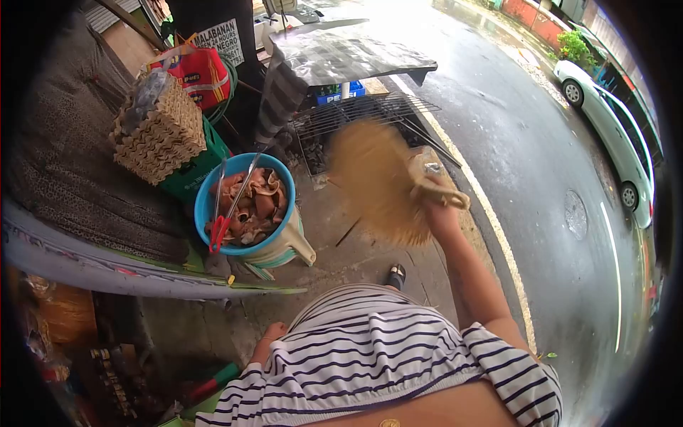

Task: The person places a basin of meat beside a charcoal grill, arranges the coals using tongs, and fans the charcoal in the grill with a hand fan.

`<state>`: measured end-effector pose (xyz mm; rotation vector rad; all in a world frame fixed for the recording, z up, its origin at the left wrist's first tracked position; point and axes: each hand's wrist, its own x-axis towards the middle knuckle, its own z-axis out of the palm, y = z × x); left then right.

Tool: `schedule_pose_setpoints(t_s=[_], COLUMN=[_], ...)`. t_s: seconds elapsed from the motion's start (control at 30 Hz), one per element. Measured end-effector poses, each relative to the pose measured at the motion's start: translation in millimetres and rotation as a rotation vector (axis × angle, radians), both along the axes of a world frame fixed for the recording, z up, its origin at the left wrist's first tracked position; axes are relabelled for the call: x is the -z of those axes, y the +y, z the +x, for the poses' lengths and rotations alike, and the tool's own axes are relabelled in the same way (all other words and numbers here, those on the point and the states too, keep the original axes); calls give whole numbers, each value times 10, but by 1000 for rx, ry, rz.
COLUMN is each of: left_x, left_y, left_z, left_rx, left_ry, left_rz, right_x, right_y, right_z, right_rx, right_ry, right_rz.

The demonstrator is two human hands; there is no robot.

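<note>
At far left, a leopard-print cloth (78, 142) hangs beside a stack of cardboard egg trays (160, 139), which sits on a green crate (191, 176) next to a red bag (206, 78). Right of these, a blue basin (291, 186) holds pinkish-brown pieces of meat (265, 203); metal tongs with red handles (220, 231) lean across its rim. Below the basin, the wearer's left hand (272, 336) hangs beside a white top with dark stripes (363, 334); it is partly hidden, so I cannot tell whether it grips anything. Near the centre, behind a large, motion-blurred woven fan (373, 181), is a charcoal grill with a metal grate (341, 117), and beyond it a table draped in checkered cloth (341, 57). The fan is held out in front of the wearer, overlapping the grill's near side. The right hand (442, 212) is closed around its handle (447, 193). Farther right, a wet road (519, 142) curves past a parked white car (612, 128).
</note>
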<state>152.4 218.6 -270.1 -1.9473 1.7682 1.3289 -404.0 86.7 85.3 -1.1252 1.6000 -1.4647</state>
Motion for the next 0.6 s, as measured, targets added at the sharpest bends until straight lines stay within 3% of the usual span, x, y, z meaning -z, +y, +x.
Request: schedule_pose_setpoints(t_s=[0.1, 0.13, 0.23, 0.27, 0.3, 0.37, 0.43, 0.5, 0.57, 0.6], left_x=[234, 159, -276, 6, 177, 7, -457, -1005, -1246, -1100], left_y=[32, 62, -56, -37, -90, -168, -252, -310, -340, -380], left_z=[159, 173, 47, 65, 98, -24, -310, -586, -716, -647], left_rx=[40, 16, -57, -92, -28, -27, -90, -138, -175, -133], left_ry=[130, 54, 100, 27, 40, 82, 186, 234, 270, 295], left_rz=[-9, -12, -13, -20, -9, -27, -58, -77, -89, -31], right_x=[-9, -283, -372, -400, -86, -150, -277, -288, -168, 88], right_y=[42, 194, 274, 242, 56, 69, 254, 281, 182, 15], right_z=[-38, 141, 118, 132, -63, 14, 84, 114, 7, -130], right_rx=[8, -220, -515, -231, -63, 203, -320, -462, -219, 34], right_ry=[86, 246, 430, 105, 48, 37, 261, 237, -12, -2], right_rz=[-33, -25, -283, 19, -68, 114, -107, -150, -20, -94])
